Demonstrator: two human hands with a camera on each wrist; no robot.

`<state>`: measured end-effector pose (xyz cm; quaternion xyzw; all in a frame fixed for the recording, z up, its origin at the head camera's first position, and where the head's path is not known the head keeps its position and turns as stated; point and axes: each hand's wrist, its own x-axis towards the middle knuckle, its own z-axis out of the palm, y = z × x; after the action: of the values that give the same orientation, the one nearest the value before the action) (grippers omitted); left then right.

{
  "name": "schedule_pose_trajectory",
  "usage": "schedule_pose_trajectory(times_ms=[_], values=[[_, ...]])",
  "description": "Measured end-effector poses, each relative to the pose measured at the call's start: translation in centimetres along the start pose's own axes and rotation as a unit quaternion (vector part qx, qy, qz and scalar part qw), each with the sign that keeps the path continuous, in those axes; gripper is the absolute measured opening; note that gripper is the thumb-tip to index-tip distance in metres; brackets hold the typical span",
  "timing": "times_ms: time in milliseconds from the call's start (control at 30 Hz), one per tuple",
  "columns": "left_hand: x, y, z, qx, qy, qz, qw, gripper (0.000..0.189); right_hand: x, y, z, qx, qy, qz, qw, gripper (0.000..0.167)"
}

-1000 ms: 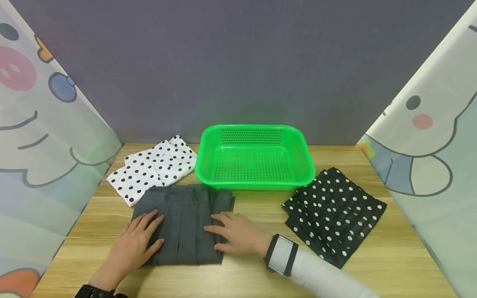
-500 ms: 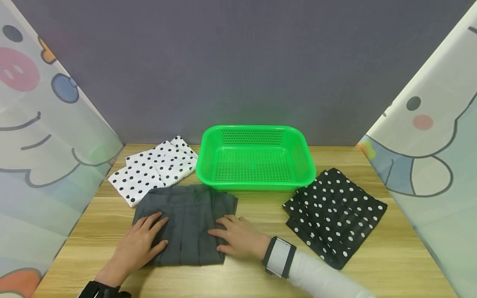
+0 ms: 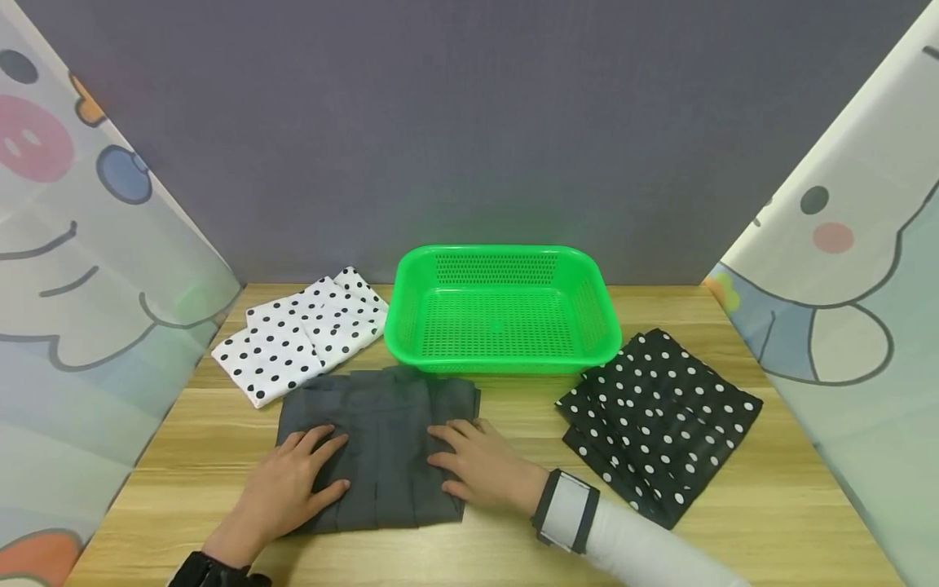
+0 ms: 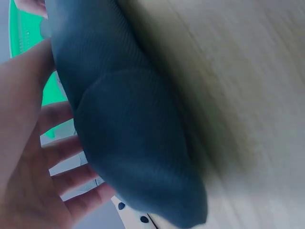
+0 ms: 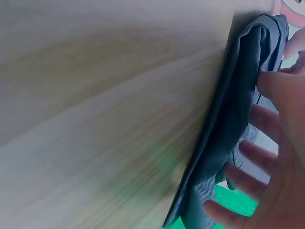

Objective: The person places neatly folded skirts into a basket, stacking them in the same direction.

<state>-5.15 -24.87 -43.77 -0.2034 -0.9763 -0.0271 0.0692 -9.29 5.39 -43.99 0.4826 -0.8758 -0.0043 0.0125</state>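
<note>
A folded dark grey pleated skirt (image 3: 389, 448) lies on the table in front of the green basket. My left hand (image 3: 289, 481) rests on its left part with fingers spread, the thumb reaching over the cloth. On its right side my right hand (image 3: 484, 469) lies with fingers extended across the edge. In the left wrist view the left hand (image 4: 33, 171) is beside the skirt's rounded, folded side (image 4: 133, 133). The right wrist view shows the layered folds (image 5: 228, 119) of the other side, along the spread fingers of the right hand (image 5: 286, 148).
Behind the skirt stands a green plastic basket (image 3: 502, 364) with perforated walls. White cloth with black dots (image 3: 301, 334) lies folded at back left. Black cloth with white dots (image 3: 660, 424) lies at right. A grey panel (image 3: 469, 139) rises behind the wooden table (image 3: 770, 505).
The skirt has slid a little to the right and slightly nearer, and both hands have shifted right along with it. The basket and the dotted cloths have stayed in place.
</note>
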Motion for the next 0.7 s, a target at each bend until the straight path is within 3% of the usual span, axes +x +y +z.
schedule_pose_trajectory(times_ms=[433,700], values=[[0.7,1.4,-0.1,-0.016,-0.002,0.015,0.9998,0.057,-1.7,0.7,0.3,0.029,-0.023,0.003,0.9993,0.035],[1.0,2.1,-0.4,-0.044,-0.025,0.02,0.9985,0.046,-2.8,1.1,0.1,0.045,-0.019,0.025,0.9985,0.036]])
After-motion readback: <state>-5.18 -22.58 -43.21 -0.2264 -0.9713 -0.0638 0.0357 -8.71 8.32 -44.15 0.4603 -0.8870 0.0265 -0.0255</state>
